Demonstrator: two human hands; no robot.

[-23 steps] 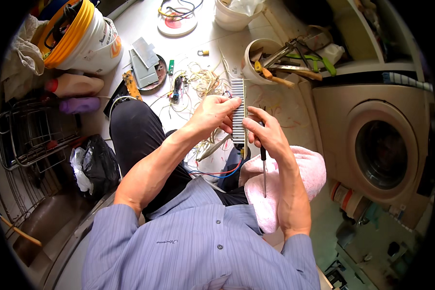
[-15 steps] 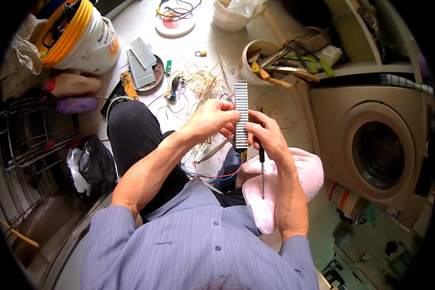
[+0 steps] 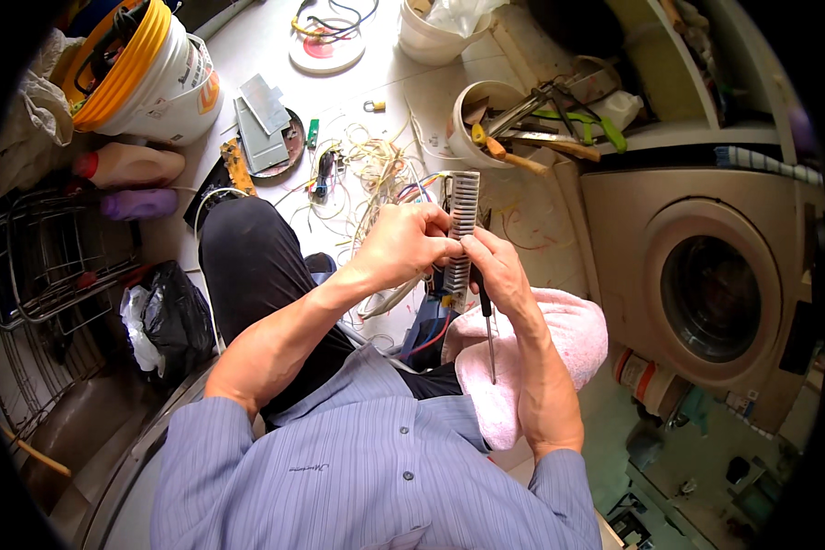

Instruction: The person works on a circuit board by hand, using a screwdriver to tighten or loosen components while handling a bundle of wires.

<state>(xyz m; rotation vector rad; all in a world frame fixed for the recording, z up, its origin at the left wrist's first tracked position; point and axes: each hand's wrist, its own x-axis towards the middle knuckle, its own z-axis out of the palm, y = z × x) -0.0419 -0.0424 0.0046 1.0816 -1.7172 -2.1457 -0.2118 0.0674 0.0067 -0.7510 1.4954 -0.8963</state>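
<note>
In front of my knees I hold a narrow metal block [image 3: 465,194] lined with a row of fins, possibly a heat sink. My left hand [image 3: 403,243] pinches it at its left side, thumb and fingertips close together. From the right, my right hand [image 3: 501,270] grips the same block near its middle, its thumb close to the left one. Tucked in my right hand is a screwdriver [image 3: 491,353], its dark handle under the fingers and its shaft toward me. Coloured wires [image 3: 417,191] show beside the block's far end. My fingers hide its middle.
A pink towel [image 3: 573,335] lies by my right forearm. Beyond my hands are tangled pale wires [image 3: 385,170], grey metal plates [image 3: 264,128] and a tool bucket [image 3: 458,115]. A washing machine [image 3: 614,238] stands at right, a white bucket [image 3: 170,105] at far left.
The finned block has turned and tilted, so dark gaps show between its fins. My left fingertips have moved closer to my right thumb. The whole view has shifted slightly.
</note>
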